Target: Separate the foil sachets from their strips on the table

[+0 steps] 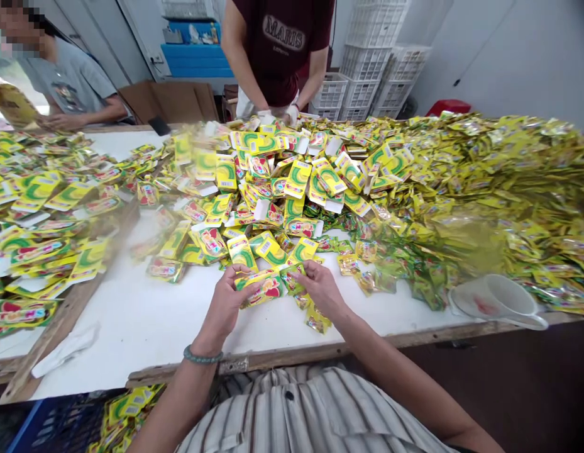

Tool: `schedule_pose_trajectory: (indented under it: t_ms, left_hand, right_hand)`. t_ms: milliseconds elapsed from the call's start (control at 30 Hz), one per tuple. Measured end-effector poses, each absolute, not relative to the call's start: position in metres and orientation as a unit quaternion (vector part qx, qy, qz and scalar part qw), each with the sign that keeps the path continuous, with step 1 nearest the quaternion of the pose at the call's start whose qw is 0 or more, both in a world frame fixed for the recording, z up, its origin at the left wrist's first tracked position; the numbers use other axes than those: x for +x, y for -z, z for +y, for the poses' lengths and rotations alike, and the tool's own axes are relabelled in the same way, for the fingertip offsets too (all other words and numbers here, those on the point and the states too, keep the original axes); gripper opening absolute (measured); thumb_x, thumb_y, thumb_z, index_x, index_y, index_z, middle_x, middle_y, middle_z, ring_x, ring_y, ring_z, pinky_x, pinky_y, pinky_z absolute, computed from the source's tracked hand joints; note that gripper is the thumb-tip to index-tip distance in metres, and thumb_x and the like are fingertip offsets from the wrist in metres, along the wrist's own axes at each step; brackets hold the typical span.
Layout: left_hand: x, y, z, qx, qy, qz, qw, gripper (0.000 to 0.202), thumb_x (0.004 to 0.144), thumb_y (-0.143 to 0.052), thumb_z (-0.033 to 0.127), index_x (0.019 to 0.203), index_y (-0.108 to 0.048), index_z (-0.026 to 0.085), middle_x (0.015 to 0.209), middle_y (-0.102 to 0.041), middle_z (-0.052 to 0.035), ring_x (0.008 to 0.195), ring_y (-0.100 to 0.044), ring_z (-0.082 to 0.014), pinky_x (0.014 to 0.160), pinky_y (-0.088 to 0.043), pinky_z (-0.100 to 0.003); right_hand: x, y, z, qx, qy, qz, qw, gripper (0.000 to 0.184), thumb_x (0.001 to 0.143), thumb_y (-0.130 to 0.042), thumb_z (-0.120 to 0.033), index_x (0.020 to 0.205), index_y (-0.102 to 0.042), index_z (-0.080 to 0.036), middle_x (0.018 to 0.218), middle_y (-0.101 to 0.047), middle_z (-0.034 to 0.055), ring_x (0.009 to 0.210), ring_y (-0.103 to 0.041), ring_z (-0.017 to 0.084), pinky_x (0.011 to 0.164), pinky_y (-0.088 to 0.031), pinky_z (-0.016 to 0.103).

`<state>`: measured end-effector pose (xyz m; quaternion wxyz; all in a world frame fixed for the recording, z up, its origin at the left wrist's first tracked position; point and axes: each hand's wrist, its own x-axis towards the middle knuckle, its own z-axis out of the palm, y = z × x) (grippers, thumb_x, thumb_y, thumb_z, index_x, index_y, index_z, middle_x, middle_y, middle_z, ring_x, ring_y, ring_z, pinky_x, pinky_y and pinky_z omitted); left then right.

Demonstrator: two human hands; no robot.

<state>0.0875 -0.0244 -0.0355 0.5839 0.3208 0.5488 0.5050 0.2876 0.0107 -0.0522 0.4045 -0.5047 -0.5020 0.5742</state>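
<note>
My left hand (230, 296) grips a small yellow-green carton (268, 288) printed with a red watermelon picture, held just above the white tabletop. At the carton's right end, my right hand (320, 286) pinches a small green sachet (292, 277), which overlaps the box's end; whether it is partly inside, I cannot tell. Below the right fingers lie a few yellow sachets (317, 318) on the table. Directly beyond both hands a heap of flattened and folded cartons (298, 179) spreads out, with loose green sachets (424, 277) to its right.
A clear plastic jug (496, 299) stands at the front right edge. Many yellow sachets (508, 170) pile up on the right. Filled-looking cartons (41, 251) lie beyond a wooden strip (70, 308) on the left. Opposite, a co-worker in a maroon shirt (285, 44) handles the heap; another person sits far left.
</note>
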Motion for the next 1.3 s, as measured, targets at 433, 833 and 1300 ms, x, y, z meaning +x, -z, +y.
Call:
schedule_pose_trajectory:
  t_ms: [433,833,1300]
  left_hand:
    - [0.106,0.048,-0.031,0.435,-0.365,0.517,0.641,0.049,0.067,-0.079,0.043,0.106,-0.068,0.015,0.093,-0.075,-0.0063,0.079,-0.069,-0.0220,0.072,-0.053,-0.030]
    - [0.114,0.050,-0.037,0.359,-0.388,0.518,0.672,0.066,0.062,-0.082,0.044,0.117,-0.058,0.015,0.081,-0.074,-0.0049,0.072,-0.069,-0.0207,0.069,-0.052,-0.030]
    - [0.094,0.060,-0.033,0.307,-0.404,0.570,0.646,0.082,0.056,-0.085,0.042,0.125,-0.051,0.014,0.080,-0.075,-0.0052,0.070,-0.070,-0.0213,0.070,-0.053,-0.032]
  right_hand:
    - [0.283,0.046,0.019,-0.479,-0.520,-0.556,0.438,0.037,0.072,-0.067,-0.053,0.071,-0.052,-0.019,0.062,-0.045,-0.0046,0.057,-0.040,0.011,0.054,-0.034,0.024]
    - [0.288,0.059,0.015,-0.522,-0.462,-0.640,0.324,0.042,0.074,-0.065,-0.058,0.065,-0.052,-0.019,0.061,-0.048,-0.0040,0.059,-0.043,0.012,0.055,-0.033,0.024]
    - [0.313,0.064,-0.001,-0.647,-0.253,-0.701,0.159,0.030,0.077,-0.070,-0.038,0.066,-0.048,-0.021,0.065,-0.055,0.0000,0.064,-0.048,0.016,0.058,-0.033,0.027]
